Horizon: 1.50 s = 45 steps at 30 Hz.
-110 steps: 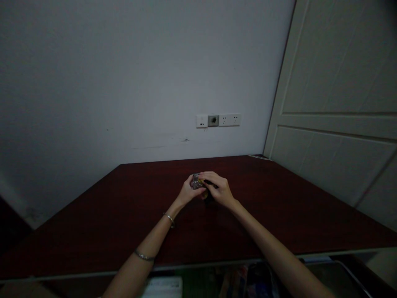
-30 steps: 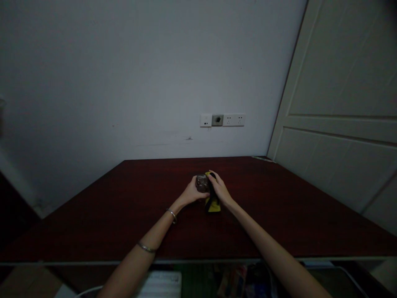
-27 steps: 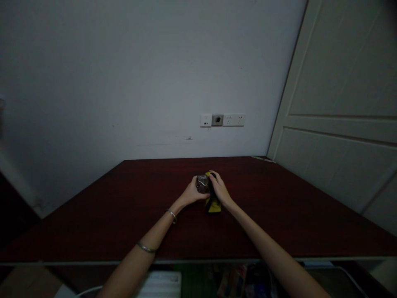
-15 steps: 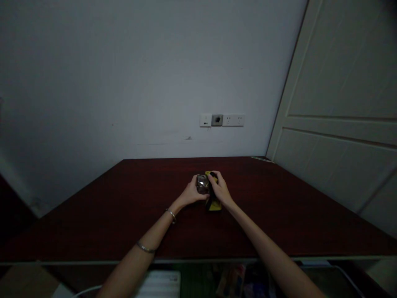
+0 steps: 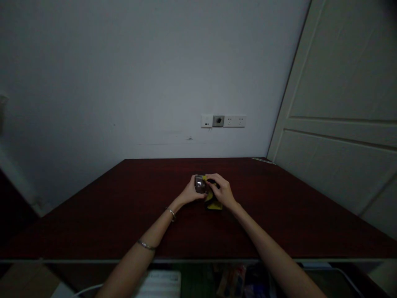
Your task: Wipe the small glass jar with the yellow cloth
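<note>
My left hand (image 5: 190, 193) is wrapped around a shiny, dark brown, rounded object (image 5: 200, 185) with a bright glint on its top; its kind I cannot make out. Just to the right, my right hand (image 5: 222, 191) pinches the upper part of a yellow-and-black flexible piece (image 5: 214, 205), which looks like a wrapper or cloth. The yellow part at the fingertips touches the edge of the shiny object. Below the right palm, the lower end of the yellow-and-black piece rests near the tabletop. The fingers partly cover both things.
A dark red wooden table (image 5: 124, 215) stretches to the grey-white wall, where sockets and a switch (image 5: 223, 121) are mounted. At right stands a pale panelled door (image 5: 341, 140). Beneath the table's front edge are a white ridged item (image 5: 159, 284) and several packages (image 5: 232, 281).
My right hand's fingers have shifted to a pinch at the top of the yellow-and-black piece, its upper part now nearer the shiny object. The left hand keeps its hold, tilted slightly differently.
</note>
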### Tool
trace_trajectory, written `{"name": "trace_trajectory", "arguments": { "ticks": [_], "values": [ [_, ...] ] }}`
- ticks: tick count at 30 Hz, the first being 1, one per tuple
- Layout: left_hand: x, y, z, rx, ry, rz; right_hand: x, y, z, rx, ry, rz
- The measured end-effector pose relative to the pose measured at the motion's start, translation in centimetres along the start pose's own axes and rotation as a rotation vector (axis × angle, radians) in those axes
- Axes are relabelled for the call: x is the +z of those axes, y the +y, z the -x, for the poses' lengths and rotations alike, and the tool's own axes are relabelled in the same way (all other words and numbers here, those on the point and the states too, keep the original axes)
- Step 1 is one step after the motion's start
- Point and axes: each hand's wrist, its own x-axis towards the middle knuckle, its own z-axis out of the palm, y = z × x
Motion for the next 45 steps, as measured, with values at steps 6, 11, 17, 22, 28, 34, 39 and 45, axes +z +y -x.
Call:
{"name": "trace_trajectory", "arguments": {
  "ticks": [6, 11, 17, 22, 28, 34, 39, 45],
  "values": [
    [0.6, 0.9, 0.3, 0.017, -0.057, -0.043, 0.0, 0.1, -0.4, 0.080, 0.094, 0.016],
    [0.9, 0.8, 0.3, 0.001, -0.010, -0.094, 0.0, 0.4, -0.5, 0.092, 0.103, 0.017],
    [0.5, 0.1, -0.2, 0.008, 0.077, 0.011, 0.2, -0.3, -0.2, 0.037, 0.059, -0.037],
    [0.6, 0.7, 0.0, -0.008, 0.023, 0.045, 0.2, -0.2, -0.3, 0.089, 0.092, -0.040],
    [0.9, 1.1, 0.1, 0.001, 0.008, 0.011, 0.2, 0.1, -0.6, 0.125, 0.128, -0.053],
    [0.2, 0.0, -0.4, 0.032, 0.136, -0.027, 0.5, -0.7, -0.2, 0.091, 0.080, -0.084],
    [0.4, 0.2, -0.1, -0.003, 0.073, -0.021, 0.6, -0.1, -0.5, 0.139, 0.134, -0.069],
    [0.2, 0.0, -0.1, -0.014, 0.107, -0.123, 1.2, 0.1, -1.1, 0.137, 0.154, -0.003]
  ]
}}
